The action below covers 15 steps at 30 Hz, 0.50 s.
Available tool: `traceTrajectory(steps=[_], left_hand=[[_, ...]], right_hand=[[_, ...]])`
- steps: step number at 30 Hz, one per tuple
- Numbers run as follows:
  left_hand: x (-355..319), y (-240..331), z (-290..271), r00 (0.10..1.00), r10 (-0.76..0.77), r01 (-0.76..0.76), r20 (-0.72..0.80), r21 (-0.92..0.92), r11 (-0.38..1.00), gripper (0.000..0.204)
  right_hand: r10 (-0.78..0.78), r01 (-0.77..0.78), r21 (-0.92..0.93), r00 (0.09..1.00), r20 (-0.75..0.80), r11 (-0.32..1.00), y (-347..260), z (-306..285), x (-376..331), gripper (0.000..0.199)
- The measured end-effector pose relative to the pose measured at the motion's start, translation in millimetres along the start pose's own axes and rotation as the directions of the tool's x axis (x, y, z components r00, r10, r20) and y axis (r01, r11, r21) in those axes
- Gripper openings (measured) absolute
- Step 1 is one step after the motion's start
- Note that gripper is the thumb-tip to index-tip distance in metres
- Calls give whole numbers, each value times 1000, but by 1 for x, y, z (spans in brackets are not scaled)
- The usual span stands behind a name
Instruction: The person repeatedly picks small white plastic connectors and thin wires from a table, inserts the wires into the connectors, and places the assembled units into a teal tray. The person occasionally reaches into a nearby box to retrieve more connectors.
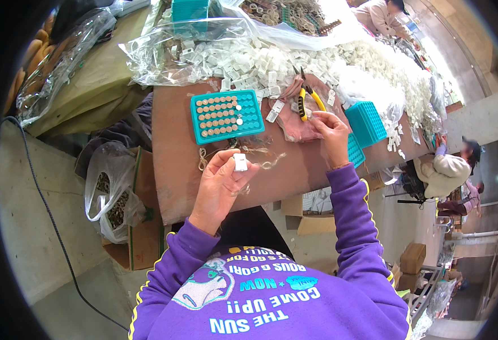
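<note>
Between the thumb and fingers of my left hand (217,184) is a small white plastic case (240,162), held upright above the table's near edge. My right hand (332,136) is closed in a pinch beside the pliers; a small clear piece shows at its fingertips, too small to name. The pliers (302,105), with yellow and black handles, lie on a pink cloth (294,126), jaws pointing away. Left of them, a turquoise tray (251,117) bears rows of round tan discs (215,116) and a couple of white ones (239,120). Loose twine (203,160) lies just below it.
A large heap of clear plastic cases (271,68) covers the table's far side. Stacked turquoise trays (366,124) stand at right. Below left, a plastic bag (110,190) sits by a cardboard box (147,226). Another person (444,173) is at the far right.
</note>
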<state>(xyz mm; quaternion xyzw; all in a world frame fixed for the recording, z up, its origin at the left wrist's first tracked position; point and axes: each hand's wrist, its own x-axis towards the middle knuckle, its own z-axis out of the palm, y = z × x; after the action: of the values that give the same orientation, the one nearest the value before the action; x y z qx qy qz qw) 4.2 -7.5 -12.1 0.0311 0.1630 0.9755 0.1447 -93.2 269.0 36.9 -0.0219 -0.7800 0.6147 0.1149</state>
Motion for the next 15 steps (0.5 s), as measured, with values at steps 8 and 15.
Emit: traceTrajectory(steps=[8, 15], left_hand=[[0, 0, 6, 999, -19, 19, -48, -19, 1000, 25], [0, -1, 3, 999, -16, 15, -40, -34, 999, 25]], right_hand=[[205, -252, 367, 965, 163, 895, -26, 14, -20, 10], [169, -238, 354, 962, 215, 904, -16, 16, -13, 10]])
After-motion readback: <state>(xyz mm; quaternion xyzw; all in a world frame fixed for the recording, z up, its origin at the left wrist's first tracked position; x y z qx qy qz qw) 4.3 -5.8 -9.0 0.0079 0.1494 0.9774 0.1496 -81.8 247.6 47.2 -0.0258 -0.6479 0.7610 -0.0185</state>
